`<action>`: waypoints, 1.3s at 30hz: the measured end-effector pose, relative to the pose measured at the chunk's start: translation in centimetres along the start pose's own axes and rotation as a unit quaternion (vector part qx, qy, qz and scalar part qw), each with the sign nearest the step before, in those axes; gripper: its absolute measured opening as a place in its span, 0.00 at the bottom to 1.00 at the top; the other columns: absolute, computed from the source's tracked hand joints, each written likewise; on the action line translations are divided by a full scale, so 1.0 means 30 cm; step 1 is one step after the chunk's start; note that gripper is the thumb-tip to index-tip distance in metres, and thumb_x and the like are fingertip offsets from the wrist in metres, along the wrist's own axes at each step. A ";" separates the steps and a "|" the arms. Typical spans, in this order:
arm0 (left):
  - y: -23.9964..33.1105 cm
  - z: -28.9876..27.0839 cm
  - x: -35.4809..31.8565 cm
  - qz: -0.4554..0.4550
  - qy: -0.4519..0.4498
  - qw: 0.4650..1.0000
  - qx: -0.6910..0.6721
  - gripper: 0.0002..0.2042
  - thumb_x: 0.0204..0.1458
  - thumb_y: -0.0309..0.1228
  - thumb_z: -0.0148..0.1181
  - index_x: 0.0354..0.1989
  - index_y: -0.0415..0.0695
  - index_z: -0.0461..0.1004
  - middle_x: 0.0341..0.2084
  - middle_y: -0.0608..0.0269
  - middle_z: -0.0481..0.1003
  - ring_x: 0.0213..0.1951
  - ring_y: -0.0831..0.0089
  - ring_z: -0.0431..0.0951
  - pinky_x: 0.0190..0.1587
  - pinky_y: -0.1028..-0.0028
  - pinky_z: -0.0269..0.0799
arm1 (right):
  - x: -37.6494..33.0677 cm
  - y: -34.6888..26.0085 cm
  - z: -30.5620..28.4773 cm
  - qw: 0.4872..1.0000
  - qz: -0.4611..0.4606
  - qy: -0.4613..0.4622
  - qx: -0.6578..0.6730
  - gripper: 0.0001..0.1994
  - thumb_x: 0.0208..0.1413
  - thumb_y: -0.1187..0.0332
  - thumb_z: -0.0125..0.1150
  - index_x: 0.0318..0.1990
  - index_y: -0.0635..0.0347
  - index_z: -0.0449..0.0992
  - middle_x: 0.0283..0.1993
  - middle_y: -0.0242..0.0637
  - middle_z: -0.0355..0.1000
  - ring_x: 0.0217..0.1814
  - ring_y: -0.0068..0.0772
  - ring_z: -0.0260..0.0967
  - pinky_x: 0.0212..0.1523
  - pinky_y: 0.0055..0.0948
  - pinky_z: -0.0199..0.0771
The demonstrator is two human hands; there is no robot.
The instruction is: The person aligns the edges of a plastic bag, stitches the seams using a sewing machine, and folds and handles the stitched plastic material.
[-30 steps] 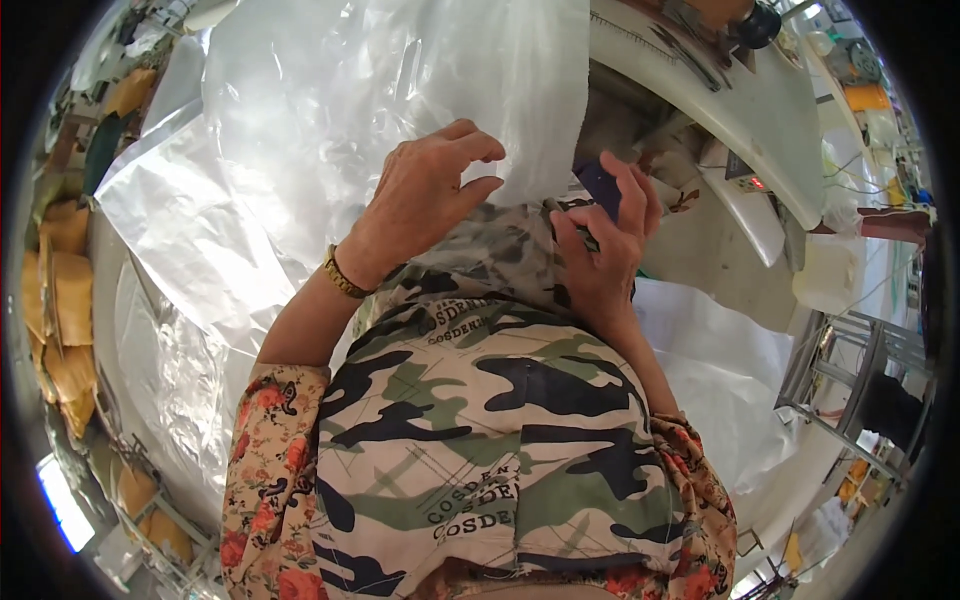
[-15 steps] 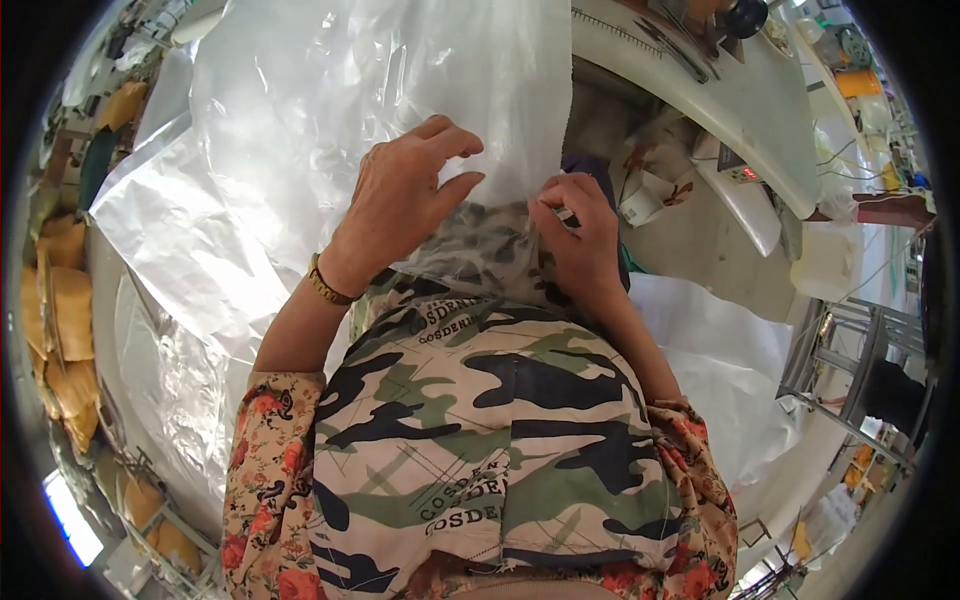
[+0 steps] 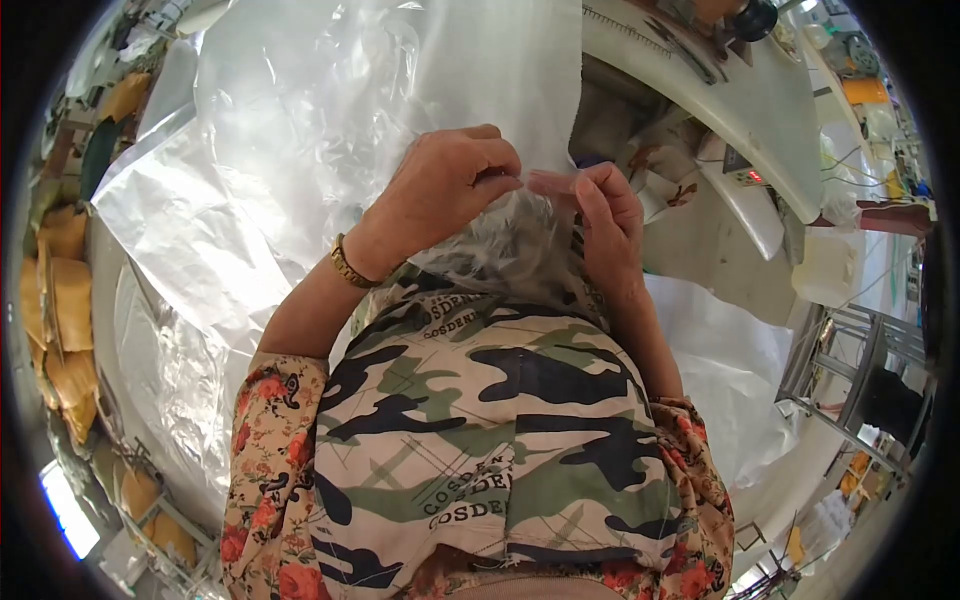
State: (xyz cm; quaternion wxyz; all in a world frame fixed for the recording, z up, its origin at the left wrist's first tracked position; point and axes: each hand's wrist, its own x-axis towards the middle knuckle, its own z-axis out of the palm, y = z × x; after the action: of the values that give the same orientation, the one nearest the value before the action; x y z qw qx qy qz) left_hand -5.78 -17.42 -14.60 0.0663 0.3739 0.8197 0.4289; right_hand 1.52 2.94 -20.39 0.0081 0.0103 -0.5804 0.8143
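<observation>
A large sheet of clear plastic film [image 3: 300, 110] lies before me and hangs over my lap. My left hand [image 3: 445, 195], with a gold watch on its wrist, is closed with thumb and forefinger pinched at the near edge of the film. The bit between those fingertips is too small to make out. My right hand [image 3: 608, 215] pinches the film near its right-hand corner, and a thin strip of it stretches toward my left fingertips. Below the hands, the see-through film droops in folds over a camouflage apron [image 3: 500, 400].
At the upper right stands a white worktable [image 3: 760, 90] with scissors [image 3: 700, 65] and a small control box with a red display [image 3: 745, 170]. More film [image 3: 710, 350] lies at the right. Brown bundles [image 3: 70, 300] line the left. A grey metal frame [image 3: 860, 360] stands far right.
My left hand has moved right, its fingers closing from apart to a pinch. My right hand has shifted right and turned, its fingers on the film's edge.
</observation>
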 end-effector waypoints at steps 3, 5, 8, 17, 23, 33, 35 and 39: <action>0.023 -0.024 0.008 0.004 0.024 0.999 0.033 0.04 0.49 0.21 0.62 0.32 0.37 0.74 0.28 0.61 0.73 0.23 0.73 0.74 0.26 0.75 0.66 | -0.001 -0.033 0.049 1.000 0.016 0.010 0.013 0.06 0.60 0.69 0.55 0.38 0.62 0.70 0.39 0.32 0.75 0.37 0.18 0.64 0.43 0.21 0.65; 0.039 -0.035 0.005 -0.043 0.035 0.998 0.022 0.03 0.50 0.21 0.61 0.32 0.37 0.73 0.27 0.63 0.73 0.23 0.78 0.73 0.25 0.77 0.66 | -0.004 -0.049 0.045 0.999 0.023 0.001 0.039 0.07 0.59 0.68 0.58 0.37 0.62 0.71 0.36 0.32 0.75 0.36 0.19 0.65 0.40 0.22 0.65; 0.044 -0.046 0.008 -0.105 0.037 0.992 -0.060 0.04 0.51 0.21 0.60 0.33 0.38 0.73 0.27 0.66 0.72 0.22 0.81 0.71 0.25 0.79 0.67 | -0.001 -0.058 0.033 0.941 0.003 -0.121 -0.315 0.06 0.52 0.70 0.64 0.34 0.63 0.76 0.33 0.33 0.74 0.36 0.28 0.72 0.36 0.29 0.67; 0.079 -0.037 0.043 0.072 0.035 0.989 0.124 0.07 0.46 0.23 0.61 0.35 0.42 0.74 0.24 0.61 0.68 0.25 0.60 0.72 0.25 0.68 0.68 | 0.231 0.003 0.007 0.780 -0.391 0.019 -0.488 0.06 0.47 0.73 0.62 0.33 0.53 0.76 0.36 0.31 0.72 0.43 0.37 0.68 0.47 0.37 0.59; 0.025 0.011 0.028 0.228 0.099 0.930 0.270 0.09 0.39 0.23 0.62 0.31 0.46 0.74 0.22 0.65 0.67 0.23 0.69 0.72 0.23 0.70 0.67 | 0.315 -0.020 0.010 0.695 -0.497 0.160 -0.494 0.09 0.45 0.73 0.64 0.36 0.57 0.75 0.40 0.34 0.71 0.41 0.43 0.67 0.48 0.38 0.59; -0.059 0.078 -0.001 0.215 0.150 0.924 0.277 0.13 0.37 0.24 0.62 0.36 0.43 0.75 0.20 0.66 0.67 0.23 0.70 0.72 0.24 0.72 0.69 | 0.029 0.045 0.009 0.975 0.180 -0.100 -0.088 0.08 0.60 0.71 0.52 0.43 0.65 0.75 0.39 0.36 0.75 0.38 0.21 0.72 0.37 0.21 0.71; -0.051 0.081 0.005 0.250 0.112 0.915 0.295 0.16 0.37 0.24 0.61 0.40 0.42 0.76 0.20 0.67 0.67 0.23 0.71 0.72 0.25 0.72 0.69 | 0.044 0.062 0.022 0.970 0.170 -0.173 0.021 0.13 0.61 0.73 0.50 0.52 0.65 0.72 0.45 0.36 0.75 0.43 0.25 0.73 0.44 0.22 0.72; -0.047 0.074 0.012 0.258 0.083 0.909 0.317 0.18 0.37 0.24 0.60 0.43 0.43 0.76 0.20 0.68 0.67 0.23 0.72 0.72 0.26 0.72 0.69 | 0.175 -0.001 0.010 0.990 0.080 -0.114 0.023 0.19 0.61 0.75 0.47 0.60 0.64 0.66 0.50 0.37 0.74 0.49 0.28 0.72 0.50 0.25 0.71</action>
State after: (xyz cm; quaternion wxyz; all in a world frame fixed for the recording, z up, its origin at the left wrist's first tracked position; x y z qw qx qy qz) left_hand -5.87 -16.23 -16.97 -0.2370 0.5366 0.7900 0.1782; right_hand -3.72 2.68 -20.13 -0.1235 0.0573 -0.5572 0.8191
